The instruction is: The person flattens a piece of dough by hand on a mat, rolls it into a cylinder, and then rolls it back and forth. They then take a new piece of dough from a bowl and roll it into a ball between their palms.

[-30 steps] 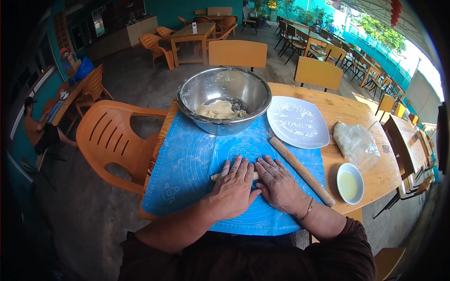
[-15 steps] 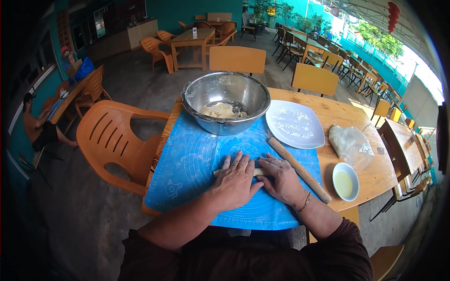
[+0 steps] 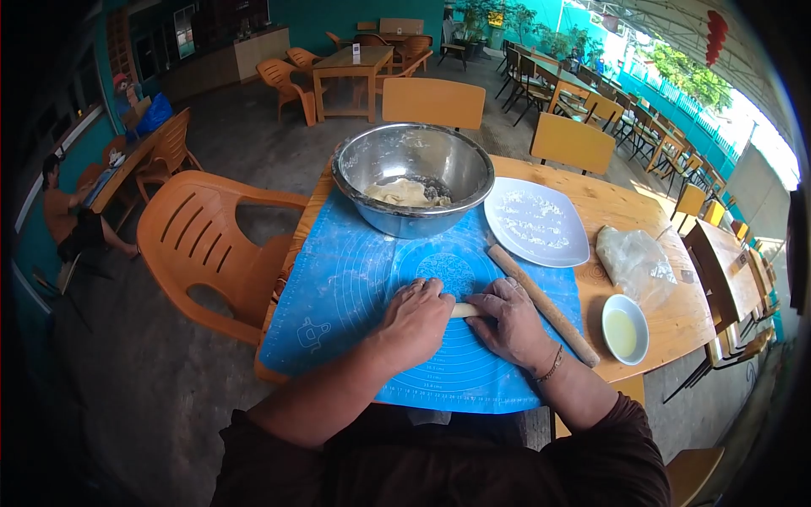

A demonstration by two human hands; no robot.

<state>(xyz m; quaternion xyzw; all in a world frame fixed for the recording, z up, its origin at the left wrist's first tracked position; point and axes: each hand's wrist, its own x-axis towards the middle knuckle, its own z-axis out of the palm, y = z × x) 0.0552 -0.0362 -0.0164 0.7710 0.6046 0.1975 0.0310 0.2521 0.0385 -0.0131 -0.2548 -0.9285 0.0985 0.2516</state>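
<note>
A thin strip of pale dough (image 3: 463, 311) lies across the blue mat (image 3: 338, 279), its middle showing between my two hands. My left hand (image 3: 420, 314) is closed over the strip's left part, fingers curled and knuckles up. At the other end my right hand (image 3: 509, 319) holds the dough between thumb and bent fingers. Beyond them stands a steel bowl (image 3: 414, 221) with more dough (image 3: 404, 193) inside. A wooden rolling pin (image 3: 549, 311) rests slantwise just right of my right hand. Loose white flour is scattered over the white plate (image 3: 557, 245).
On the wooden table (image 3: 676, 325) are a small bowl of yellowish liquid (image 3: 623, 331) and a clear plastic bag (image 3: 634, 260) at the right. An orange chair (image 3: 198, 245) stands at the left edge. Another person (image 3: 63, 207) sits far left.
My left hand has gone from lying flat with fingers stretched to curled over the dough. My right hand's fingers have bent inward. The view has shifted slightly.
</note>
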